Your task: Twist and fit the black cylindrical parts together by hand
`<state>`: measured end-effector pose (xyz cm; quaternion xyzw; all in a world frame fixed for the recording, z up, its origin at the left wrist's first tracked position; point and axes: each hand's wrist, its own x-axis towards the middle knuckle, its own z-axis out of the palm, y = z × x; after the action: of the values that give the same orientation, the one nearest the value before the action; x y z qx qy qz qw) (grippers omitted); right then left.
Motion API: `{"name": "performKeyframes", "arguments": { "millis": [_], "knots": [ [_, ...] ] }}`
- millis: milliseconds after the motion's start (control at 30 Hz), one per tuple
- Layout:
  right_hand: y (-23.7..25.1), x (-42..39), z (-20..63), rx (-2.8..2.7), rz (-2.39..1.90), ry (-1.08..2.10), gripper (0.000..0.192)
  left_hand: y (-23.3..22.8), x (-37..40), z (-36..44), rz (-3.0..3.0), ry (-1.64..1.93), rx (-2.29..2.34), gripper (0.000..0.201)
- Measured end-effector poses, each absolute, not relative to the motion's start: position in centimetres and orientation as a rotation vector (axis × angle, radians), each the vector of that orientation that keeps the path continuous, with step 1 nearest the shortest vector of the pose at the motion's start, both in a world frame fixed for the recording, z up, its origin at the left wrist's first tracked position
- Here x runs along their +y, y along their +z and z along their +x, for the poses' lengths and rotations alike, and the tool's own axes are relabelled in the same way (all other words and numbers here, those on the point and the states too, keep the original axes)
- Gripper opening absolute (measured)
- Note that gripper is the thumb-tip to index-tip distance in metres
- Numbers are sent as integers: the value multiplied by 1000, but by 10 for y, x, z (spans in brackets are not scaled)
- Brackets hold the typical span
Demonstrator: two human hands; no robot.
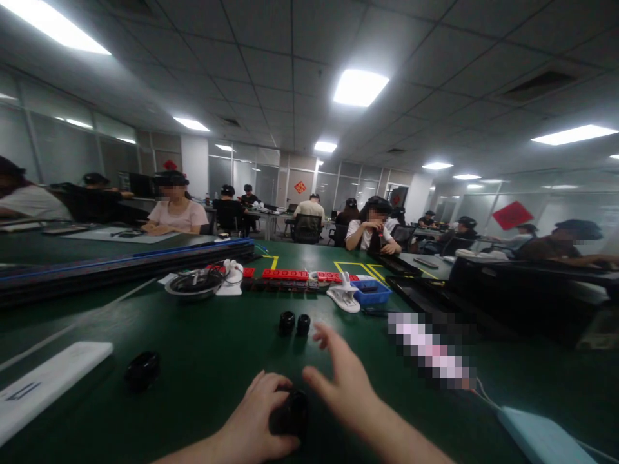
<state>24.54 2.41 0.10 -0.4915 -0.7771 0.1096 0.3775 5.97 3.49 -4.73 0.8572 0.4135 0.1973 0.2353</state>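
Two hands work at the near edge of the green counter. Left hand is wrapped around one black cylindrical part, which rests on the counter directly in front of the person. Right hand hovers just beside that part, fingers spread and empty, thumb pointing toward the left hand.

One black cap lies apart to the left. One white slab lies at the left edge. One pale blue item lies at the lower right, with a thin cable leading to it.

Two small black cylinders stand side by side beyond the hands, touching or nearly so.

Farther back: one dark bowl, one white clip, one blue tray, and one row of red blocks. Long dark rails run along the left.

Several seated people occupy other tables in the background.
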Motion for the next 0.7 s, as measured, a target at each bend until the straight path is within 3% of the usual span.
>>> {"name": "performKeyframes", "arguments": {
  "millis": [67, 100, 233, 433, 533, 700],
  "knots": [
    [-18, 24, 232, -2105, -1284, 346, 77, -50, 38, 59, 2371, 518, 1119, 38],
    [-27, 25, 225, -2153, -1307, 371, 79, -51, 40, 59, 2379, 508, 1113, 36],
    [-47, 30, 215, -2197, -1342, 443, 56, -52, 44, 60, 2366, 487, 1153, 33],
    [-64, 44, 231, -2196, -1039, 733, 62, -51, 43, 62, 2301, 521, 1207, 35],
    [-72, 48, 233, -2167, -1041, 636, 52, -54, 44, 62, 2313, 535, 1193, 34],
    [-59, 41, 230, -2174, -1057, 554, 59, -57, 46, 59, 2323, 519, 1175, 35]
  ]
}}
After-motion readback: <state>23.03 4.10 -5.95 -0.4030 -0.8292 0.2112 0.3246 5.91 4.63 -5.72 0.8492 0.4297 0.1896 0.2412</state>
